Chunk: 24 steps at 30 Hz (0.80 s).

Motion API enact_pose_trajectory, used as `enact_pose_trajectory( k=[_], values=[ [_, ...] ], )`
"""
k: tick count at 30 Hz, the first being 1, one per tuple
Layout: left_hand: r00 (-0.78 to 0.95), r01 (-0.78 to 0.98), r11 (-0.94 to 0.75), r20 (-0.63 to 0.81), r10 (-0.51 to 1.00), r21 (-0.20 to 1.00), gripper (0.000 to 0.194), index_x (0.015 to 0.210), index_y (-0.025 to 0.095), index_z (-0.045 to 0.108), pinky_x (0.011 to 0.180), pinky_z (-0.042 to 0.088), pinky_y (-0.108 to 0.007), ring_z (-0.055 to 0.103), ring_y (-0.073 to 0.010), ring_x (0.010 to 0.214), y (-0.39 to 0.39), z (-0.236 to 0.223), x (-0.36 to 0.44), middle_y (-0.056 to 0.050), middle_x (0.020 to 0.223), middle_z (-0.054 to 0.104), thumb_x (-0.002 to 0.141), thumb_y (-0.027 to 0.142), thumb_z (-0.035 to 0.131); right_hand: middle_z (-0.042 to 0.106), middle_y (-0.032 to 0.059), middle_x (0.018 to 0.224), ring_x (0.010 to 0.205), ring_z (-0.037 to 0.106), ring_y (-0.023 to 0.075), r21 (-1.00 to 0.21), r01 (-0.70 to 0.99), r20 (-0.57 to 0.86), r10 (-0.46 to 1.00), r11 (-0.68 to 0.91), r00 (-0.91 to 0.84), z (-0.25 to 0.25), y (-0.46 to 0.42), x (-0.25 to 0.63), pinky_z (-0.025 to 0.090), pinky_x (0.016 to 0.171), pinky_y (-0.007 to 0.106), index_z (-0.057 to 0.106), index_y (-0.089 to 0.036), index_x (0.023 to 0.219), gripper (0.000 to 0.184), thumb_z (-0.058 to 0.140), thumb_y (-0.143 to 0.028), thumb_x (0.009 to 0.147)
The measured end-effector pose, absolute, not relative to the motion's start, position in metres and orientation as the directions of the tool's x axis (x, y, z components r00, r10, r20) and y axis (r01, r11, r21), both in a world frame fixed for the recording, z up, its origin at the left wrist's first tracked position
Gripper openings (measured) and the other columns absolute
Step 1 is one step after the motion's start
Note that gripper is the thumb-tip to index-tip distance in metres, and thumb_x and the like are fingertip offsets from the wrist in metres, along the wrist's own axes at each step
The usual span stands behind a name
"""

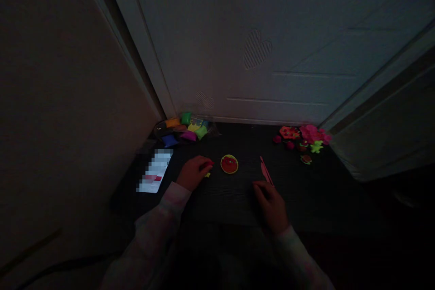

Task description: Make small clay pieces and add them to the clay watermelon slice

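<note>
My left hand (194, 173) is closed at the dark table's left-centre, with a small piece of red clay (210, 163) at its fingertips. Just below those fingers lies a small yellow bit (207, 175). To the right of that hand, apart from it, is a round red clay disc (229, 165) with a yellow rim and darker marks on top. My right hand (272, 205) is held near the front, thumb and fingers pinched together; whatever may be between them is too small and dark to see. Pink modelling tools (265, 171) lie just beyond its fingers.
A lit phone (156, 171) lies on the left. Behind it are several coloured clay packets (188, 135) in clear plastic. Pink flower-like shapes (311, 134), a yellow-green figure (316, 147) and other small clay pieces sit at the back right. A white door panel (217, 54) rises behind the table.
</note>
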State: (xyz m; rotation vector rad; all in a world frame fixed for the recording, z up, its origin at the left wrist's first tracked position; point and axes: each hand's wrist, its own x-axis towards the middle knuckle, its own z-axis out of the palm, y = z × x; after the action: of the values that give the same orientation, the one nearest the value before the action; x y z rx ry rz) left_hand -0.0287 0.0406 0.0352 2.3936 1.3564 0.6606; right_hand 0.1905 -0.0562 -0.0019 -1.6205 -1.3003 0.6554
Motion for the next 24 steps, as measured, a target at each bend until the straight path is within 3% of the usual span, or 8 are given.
enact_pose_trajectory(
  k=[3, 8, 14, 24],
  values=[
    [0.466, 0.574, -0.511, 0.258, 0.846, 0.64, 0.014, 0.082, 0.017, 0.061, 0.072, 0.045, -0.026, 0.057, -0.013, 0.078, 0.011, 0.037, -0.017, -0.003, 0.083, 0.062, 0.075, 0.023, 0.05, 0.063, 0.0071, 0.087, 0.083, 0.057, 0.0195, -0.903, 0.429, 0.114, 0.957, -0.011, 0.265, 0.0, -0.056, 0.178, 0.045, 0.074, 0.034, 0.061, -0.018, 0.085, 0.024, 0.05, -0.036, 0.074],
    [0.434, 0.513, -0.454, 0.236, 0.869, 0.728, 0.012, 0.082, 0.016, 0.059, 0.071, 0.046, -0.027, 0.056, -0.014, 0.078, -0.021, 0.021, 0.003, -0.005, 0.081, 0.06, 0.074, 0.019, 0.051, 0.065, 0.0046, 0.082, 0.077, 0.06, 0.0176, -0.916, 0.398, 0.089, 0.992, 0.046, 0.089, 0.004, -0.054, 0.153, 0.047, 0.07, 0.03, 0.062, -0.019, 0.086, 0.023, 0.054, -0.036, 0.072],
    [0.394, 0.512, -0.423, 0.234, 0.889, 0.747, 0.012, 0.081, 0.018, 0.058, 0.07, 0.047, -0.028, 0.056, -0.0146, 0.078, -0.023, 0.005, 0.004, -0.003, 0.081, 0.06, 0.071, 0.016, 0.052, 0.066, 0.0038, 0.083, 0.079, 0.059, 0.0168, -0.913, 0.399, 0.088, 0.996, 0.081, 0.0, 0.006, -0.052, 0.148, 0.046, 0.073, 0.029, 0.062, -0.019, 0.084, 0.02, 0.054, -0.033, 0.072],
    [0.397, 0.538, -0.411, 0.208, 0.894, 0.736, 0.009, 0.077, 0.017, 0.058, 0.069, 0.047, -0.028, 0.056, -0.0152, 0.077, -0.023, 0.009, 0.005, -0.004, 0.079, 0.061, 0.071, 0.016, 0.052, 0.065, 0.002, 0.078, 0.074, 0.059, 0.0148, -0.888, 0.456, 0.061, 0.998, 0.057, -0.006, 0.006, -0.05, 0.147, 0.045, 0.069, 0.027, 0.062, -0.019, 0.081, 0.015, 0.052, -0.028, 0.072]
  ],
)
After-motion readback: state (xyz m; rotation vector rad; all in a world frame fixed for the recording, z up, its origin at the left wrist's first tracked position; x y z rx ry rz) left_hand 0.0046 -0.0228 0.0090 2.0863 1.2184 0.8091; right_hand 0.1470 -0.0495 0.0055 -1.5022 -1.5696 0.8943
